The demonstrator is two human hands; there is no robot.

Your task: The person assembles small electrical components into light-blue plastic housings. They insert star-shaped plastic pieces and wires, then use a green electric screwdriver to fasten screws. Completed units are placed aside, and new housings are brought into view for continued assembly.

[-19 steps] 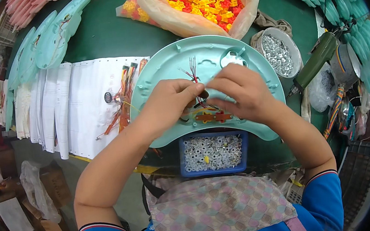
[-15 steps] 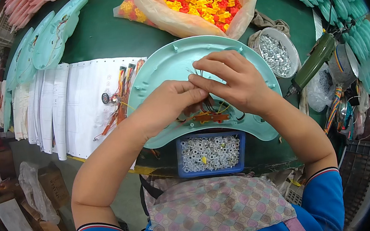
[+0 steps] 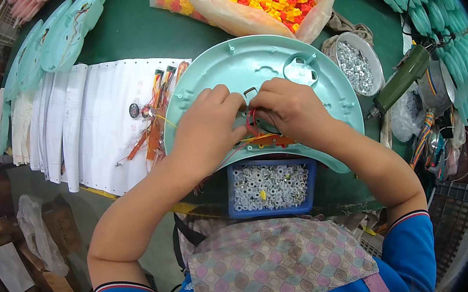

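Circuit board [image 3: 271, 140] is placed near table's [image 3: 133, 36] front edge; loose red wires [image 3: 251, 123] are pinched by right hand [image 3: 293, 106]; left hand's [image 3: 208, 124] grip unclear

I see a mint-green curved shell [image 3: 207, 70] with red wires [image 3: 250, 122], a blue bin [image 3: 271, 211] by the front edge of the green table [image 3: 133, 36], and a pastel diamond-patterned apron [image 3: 283, 262].

Hands [image 3: 204, 129] [image 3: 289, 107] over teal shell [image 3: 258, 56], right pinching red wires [image 3: 251, 123]; blue parts tray [image 3: 273, 212] nearby.

Turquoise curved shell [image 3: 210, 70] | posts up | red wires [image 3: 251, 121] bent above
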